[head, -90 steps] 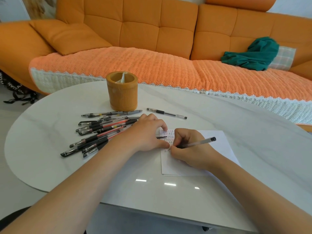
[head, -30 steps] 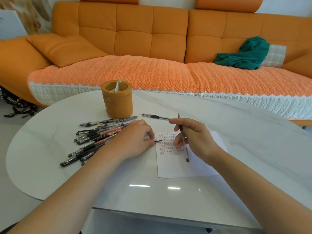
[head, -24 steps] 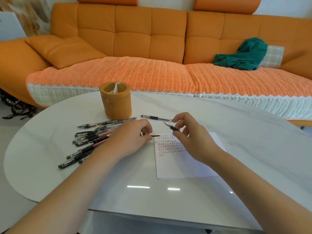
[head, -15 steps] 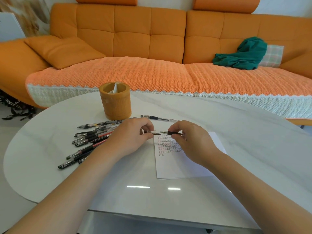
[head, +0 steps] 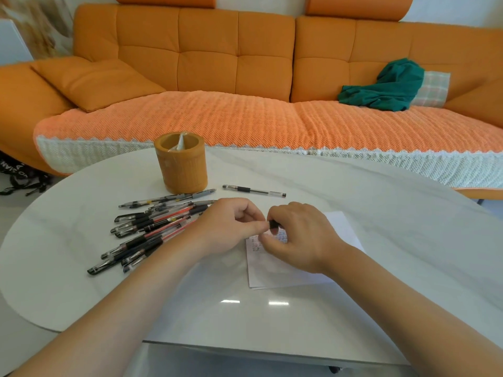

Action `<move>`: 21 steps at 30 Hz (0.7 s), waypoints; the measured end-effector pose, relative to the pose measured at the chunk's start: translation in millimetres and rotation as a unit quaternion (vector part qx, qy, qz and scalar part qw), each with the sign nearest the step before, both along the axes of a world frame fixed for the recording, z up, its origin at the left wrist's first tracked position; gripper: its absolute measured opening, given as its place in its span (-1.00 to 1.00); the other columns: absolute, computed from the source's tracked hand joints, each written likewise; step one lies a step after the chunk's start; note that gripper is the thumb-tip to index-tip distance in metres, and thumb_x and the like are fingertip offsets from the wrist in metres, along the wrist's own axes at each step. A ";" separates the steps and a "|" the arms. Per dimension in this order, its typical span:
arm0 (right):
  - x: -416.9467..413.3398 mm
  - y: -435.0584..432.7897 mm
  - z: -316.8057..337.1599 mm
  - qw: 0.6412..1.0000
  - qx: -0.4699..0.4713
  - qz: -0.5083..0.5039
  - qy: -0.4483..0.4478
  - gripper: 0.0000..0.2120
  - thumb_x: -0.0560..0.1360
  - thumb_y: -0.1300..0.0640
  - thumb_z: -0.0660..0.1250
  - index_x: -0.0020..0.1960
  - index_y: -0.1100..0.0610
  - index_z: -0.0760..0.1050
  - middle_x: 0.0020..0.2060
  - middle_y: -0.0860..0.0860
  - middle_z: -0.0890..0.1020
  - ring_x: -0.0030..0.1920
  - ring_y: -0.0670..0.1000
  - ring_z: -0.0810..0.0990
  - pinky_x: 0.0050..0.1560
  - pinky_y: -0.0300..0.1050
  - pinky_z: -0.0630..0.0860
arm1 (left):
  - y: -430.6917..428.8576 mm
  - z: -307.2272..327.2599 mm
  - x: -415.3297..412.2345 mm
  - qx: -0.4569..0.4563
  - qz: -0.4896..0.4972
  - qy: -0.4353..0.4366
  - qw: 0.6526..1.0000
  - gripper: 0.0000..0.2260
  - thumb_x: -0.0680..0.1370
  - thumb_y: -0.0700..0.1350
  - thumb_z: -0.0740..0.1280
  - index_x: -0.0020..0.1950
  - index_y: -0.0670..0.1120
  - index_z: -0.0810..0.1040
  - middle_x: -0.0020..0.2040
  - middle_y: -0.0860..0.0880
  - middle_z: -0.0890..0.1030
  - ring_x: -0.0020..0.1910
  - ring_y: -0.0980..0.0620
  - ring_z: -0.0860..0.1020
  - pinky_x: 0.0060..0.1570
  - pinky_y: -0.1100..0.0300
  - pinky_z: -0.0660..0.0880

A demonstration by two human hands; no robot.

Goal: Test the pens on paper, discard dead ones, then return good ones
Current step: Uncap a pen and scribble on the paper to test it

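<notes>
I record the right grip [head: 296, 238] curled round the pen [head: 273, 223] over the far-left corner of the paper [head: 285, 273], the left grip [head: 228, 229] pinching its end, seemingly to cap it; the pen pile [head: 147, 232] lies left of the paper.

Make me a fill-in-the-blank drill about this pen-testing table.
The pile of pens lies to the ___ of the left hand.
The left hand and right hand pinch one pen over the sheet of ___.
A lone pen lies to the ___ of the cup.
The cloth on the sofa is ___.
Missing words: left; paper; right; green.
</notes>
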State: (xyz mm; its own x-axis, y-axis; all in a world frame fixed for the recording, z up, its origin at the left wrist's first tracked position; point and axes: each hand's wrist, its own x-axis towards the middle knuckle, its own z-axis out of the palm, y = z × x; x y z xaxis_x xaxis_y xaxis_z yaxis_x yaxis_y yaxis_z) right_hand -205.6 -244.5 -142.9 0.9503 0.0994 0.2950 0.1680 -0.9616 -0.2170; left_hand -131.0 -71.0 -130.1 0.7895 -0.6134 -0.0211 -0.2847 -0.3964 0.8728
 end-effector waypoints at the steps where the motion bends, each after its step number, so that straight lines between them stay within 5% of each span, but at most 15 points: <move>1: 0.2 0.6 -0.8 1.000 -0.024 -0.009 -0.013 -0.54 0.42 -0.32 0.14 -0.33 0.07 0.37 -0.48 -0.05 0.46 -0.37 0.02 0.42 -0.30 -0.02 0.35 | -1.0 0.7 -2.6 -0.009 -0.011 0.030 0.999 -0.90 0.54 -0.05 0.46 -0.07 -0.07 0.68 -0.21 0.04 0.71 -0.22 0.12 0.64 -0.11 0.22 0.55; 5: 1.4 1.0 -3.0 0.996 -0.069 -0.022 -0.055 -0.37 0.36 -0.42 0.19 -0.48 0.14 0.28 -0.61 0.02 0.36 -0.48 0.10 0.36 -0.40 -0.01 0.31 | -3.3 -0.4 -10.9 -0.012 -0.024 0.082 0.996 -0.79 0.57 -0.02 0.40 -0.08 -0.15 0.69 -0.27 0.03 0.66 -0.29 0.17 0.56 -0.23 0.35 0.44; 16: -3.7 14.3 -6.2 0.992 -0.062 -0.048 -0.102 -0.49 0.31 -0.28 0.28 -0.48 0.11 0.22 -0.64 -0.02 0.21 -0.57 0.06 0.22 -0.49 -0.25 0.04 | 3.2 -1.9 -16.9 -0.023 0.005 0.120 0.992 -0.95 0.51 -0.20 0.48 -0.06 -0.14 0.72 -0.14 -0.04 0.74 -0.22 0.17 0.63 -0.24 0.41 0.47; 18: -2.5 13.3 -8.5 0.993 -0.057 -0.029 -0.103 -0.58 0.33 -0.29 0.31 -0.39 0.03 0.36 -0.59 -0.08 0.31 -0.52 0.02 0.31 -0.48 -0.22 0.11 | 4.7 -1.9 -17.3 -0.011 0.019 0.115 0.993 -0.96 0.49 -0.19 0.49 -0.07 -0.10 0.72 -0.15 -0.02 0.74 -0.19 0.15 0.64 -0.20 0.37 0.49; 21: -1.7 6.6 -4.5 0.999 0.000 0.025 -0.033 -0.61 0.44 -0.31 0.31 0.08 -0.05 0.44 -0.23 -0.19 0.50 -0.20 -0.09 0.48 -0.28 -0.12 0.39 | 8.7 1.8 -13.8 0.000 0.057 0.080 0.995 -0.96 0.51 -0.13 0.46 -0.08 -0.02 0.71 -0.17 0.04 0.73 -0.22 0.15 0.62 -0.14 0.19 0.52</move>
